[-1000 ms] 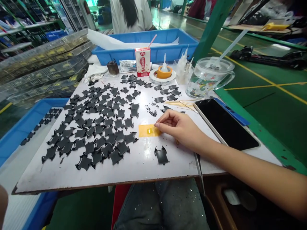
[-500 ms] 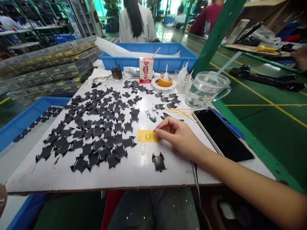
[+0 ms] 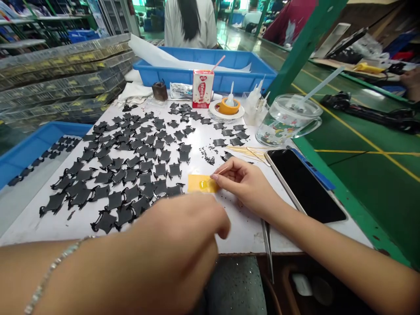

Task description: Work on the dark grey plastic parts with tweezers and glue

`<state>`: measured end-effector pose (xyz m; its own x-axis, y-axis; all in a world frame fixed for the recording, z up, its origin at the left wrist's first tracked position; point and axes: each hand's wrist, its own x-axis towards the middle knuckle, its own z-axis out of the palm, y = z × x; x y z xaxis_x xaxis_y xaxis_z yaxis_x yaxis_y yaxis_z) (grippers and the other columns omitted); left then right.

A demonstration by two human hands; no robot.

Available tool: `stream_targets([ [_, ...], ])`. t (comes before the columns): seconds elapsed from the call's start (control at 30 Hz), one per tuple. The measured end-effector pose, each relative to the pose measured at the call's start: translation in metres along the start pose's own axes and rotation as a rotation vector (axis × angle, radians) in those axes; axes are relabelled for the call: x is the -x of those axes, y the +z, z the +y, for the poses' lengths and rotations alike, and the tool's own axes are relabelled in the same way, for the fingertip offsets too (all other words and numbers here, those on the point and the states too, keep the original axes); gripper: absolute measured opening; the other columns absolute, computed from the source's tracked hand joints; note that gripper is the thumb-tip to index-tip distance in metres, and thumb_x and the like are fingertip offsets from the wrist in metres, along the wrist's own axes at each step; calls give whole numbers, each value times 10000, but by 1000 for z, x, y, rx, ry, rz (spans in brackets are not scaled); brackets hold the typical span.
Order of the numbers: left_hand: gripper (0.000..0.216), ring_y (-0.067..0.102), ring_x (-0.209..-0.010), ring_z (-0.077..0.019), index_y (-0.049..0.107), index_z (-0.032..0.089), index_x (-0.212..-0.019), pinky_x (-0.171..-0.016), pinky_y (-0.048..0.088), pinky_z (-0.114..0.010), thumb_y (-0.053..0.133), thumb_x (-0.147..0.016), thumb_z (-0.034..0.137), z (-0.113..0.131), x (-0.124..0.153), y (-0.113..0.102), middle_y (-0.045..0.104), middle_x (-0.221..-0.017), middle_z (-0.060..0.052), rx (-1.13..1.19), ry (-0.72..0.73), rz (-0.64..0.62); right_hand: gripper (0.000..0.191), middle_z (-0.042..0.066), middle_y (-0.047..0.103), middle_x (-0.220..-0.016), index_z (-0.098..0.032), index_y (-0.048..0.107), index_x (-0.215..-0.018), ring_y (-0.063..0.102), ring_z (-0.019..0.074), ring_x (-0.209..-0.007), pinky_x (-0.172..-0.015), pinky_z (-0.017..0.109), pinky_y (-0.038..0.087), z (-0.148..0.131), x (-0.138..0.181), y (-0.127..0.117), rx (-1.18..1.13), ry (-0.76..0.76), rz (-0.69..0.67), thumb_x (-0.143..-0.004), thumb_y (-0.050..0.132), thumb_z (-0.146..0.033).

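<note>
Right hand [image 3: 244,186] pinches a thin stick [image 3: 220,170], tip low at a glue blob [image 3: 203,185] on a yellow sheet [image 3: 194,183], near center of white board [image 3: 243,232], likely for fine dabbing. Left hand [image 3: 179,227], curled at 6 o'clock over black pieces [image 3: 131,175], spaced apart, probably so they stay unstuck; cannot tell if it grips anything.

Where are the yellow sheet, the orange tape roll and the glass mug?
yellow sheet [image 3: 195,183], head view, its left part
orange tape roll [image 3: 229,107], head view, its outer side
glass mug [image 3: 275,130], head view, its body
</note>
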<state>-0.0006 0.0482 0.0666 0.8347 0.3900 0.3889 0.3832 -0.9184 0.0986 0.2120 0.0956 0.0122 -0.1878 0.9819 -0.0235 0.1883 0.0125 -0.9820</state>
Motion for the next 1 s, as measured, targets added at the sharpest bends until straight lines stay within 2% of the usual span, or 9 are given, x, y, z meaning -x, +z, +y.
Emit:
stream_targets([
  [0.13, 363, 667, -1078, -308, 625, 21, -1234, -902, 550, -400, 420, -970, 162, 14, 5, 36, 666, -1259, -192, -288, 203, -92, 176, 24, 707, -803, -208, 636, -798, 646, 154, -724, -672, 299, 531, 0, 0, 0, 26, -15, -15, -802, 752, -340],
  [0.23, 406, 653, -1141, -326, 607, 2, -1283, -973, 518, -423, 435, -967, 189, 16, 13, 52, 662, -1283, -200, -369, 204, -122, 161, 27, 715, -790, -212, 638, -766, 647, 159, -711, -660, 303, 528, -2, 0, 1, 49, -17, -20, -788, 757, -319],
  [0.3, 382, 658, -1131, -306, 646, 29, -1243, -1004, 500, -410, 450, -969, 211, 15, 17, 55, 676, -1260, -187, -337, 183, -123, 154, 26, 713, -776, -216, 634, -745, 640, 158, -694, -640, 299, 519, -3, 0, 2, 62, -16, -14, -779, 758, -301],
  [0.43, 332, 651, -1099, -267, 682, 88, -1205, -1006, 485, -380, 474, -971, 199, 11, 23, 55, 703, -1193, -110, -352, 162, 0, 136, 22, 702, -761, -226, 635, -736, 637, 160, -686, -629, 298, 515, -2, 1, 1, 88, -33, -9, -790, 743, -288],
  [0.53, 312, 655, -1077, -233, 685, 100, -1210, -965, 502, -341, 494, -991, 213, 10, 26, 54, 722, -1177, -88, -416, 172, -54, 125, 24, 704, -774, -231, 635, -733, 644, 164, -699, -639, 301, 521, 0, 2, 0, 100, -37, -2, -801, 732, -272],
  [0.63, 325, 674, -1029, -207, 706, 99, -1169, -927, 510, -316, 453, -1042, 258, 8, 28, 56, 752, -1113, -66, -423, 138, -39, 120, 23, 707, -777, -233, 635, -734, 644, 162, -692, -631, 300, 519, 0, 2, 1, 105, -32, 3, -805, 727, -260],
  [0.77, 385, 686, -982, -197, 725, 105, -1113, -893, 515, -317, 377, -1076, 265, 5, 27, 66, 767, -1059, -44, -446, 131, 67, 114, 19, 710, -778, -237, 633, -744, 651, 167, -703, -649, 308, 524, -1, 2, 2, 122, -29, 2, -813, 723, -249],
  [0.9, 368, 686, -977, -196, 725, 105, -1111, -901, 512, -321, 400, -1071, 275, 4, 25, 70, 762, -1077, -49, -406, 142, 5, 121, 15, 707, -769, -237, 633, -738, 648, 167, -700, -639, 306, 517, -3, 3, 2, 127, -20, 2, -819, 723, -239],
  [1.0, 347, 682, -977, -201, 725, 110, -1111, -904, 511, -324, 422, -1062, 272, 4, 25, 67, 757, -1089, -48, -399, 139, 6, 140, 11, 699, -763, -238, 631, -730, 650, 168, -709, -645, 304, 526, -3, 3, 1, 69, -2, 22, -816, 741, -249],
])
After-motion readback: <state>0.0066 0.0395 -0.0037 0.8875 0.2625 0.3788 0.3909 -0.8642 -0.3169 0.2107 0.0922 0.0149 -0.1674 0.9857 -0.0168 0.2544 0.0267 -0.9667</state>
